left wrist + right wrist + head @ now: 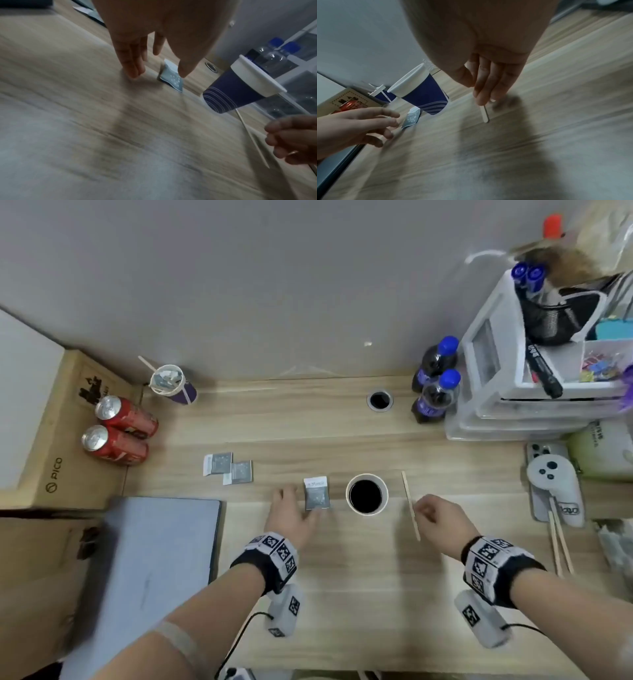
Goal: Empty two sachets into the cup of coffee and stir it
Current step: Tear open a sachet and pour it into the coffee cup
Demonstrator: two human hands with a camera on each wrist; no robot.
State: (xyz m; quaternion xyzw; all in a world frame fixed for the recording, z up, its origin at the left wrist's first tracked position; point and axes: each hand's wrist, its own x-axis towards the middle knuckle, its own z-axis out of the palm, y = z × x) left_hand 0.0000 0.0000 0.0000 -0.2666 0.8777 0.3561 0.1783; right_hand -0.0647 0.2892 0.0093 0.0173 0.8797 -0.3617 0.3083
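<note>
The cup of coffee stood upright on the table, dark liquid near the rim. Just to its left lay 1 sachet, flat, its white strip pointing away from the person. 2 more sachets lay overlapping farther left, well apart from the cup.

The left hand hung over the table beside the near sachet, fingers straight and loosely spread, holding nothing; the thumb tip sat at the sachet's near edge, though real contact could not be told. The right hand had its fingers curled, pinching the wooden stirrer near its middle, on the cup's right.

The step in hand looked like picking up the near sachet. It lay flat and thin, so a good grasp would slide thumb and forefinger under 1 edge, or drag it a little to lift a corner, and take it by the white strip so the contents settled low before tearing. The hand should keep off the full cup. The right hand may need to put the stirrer down to help tear.
</note>
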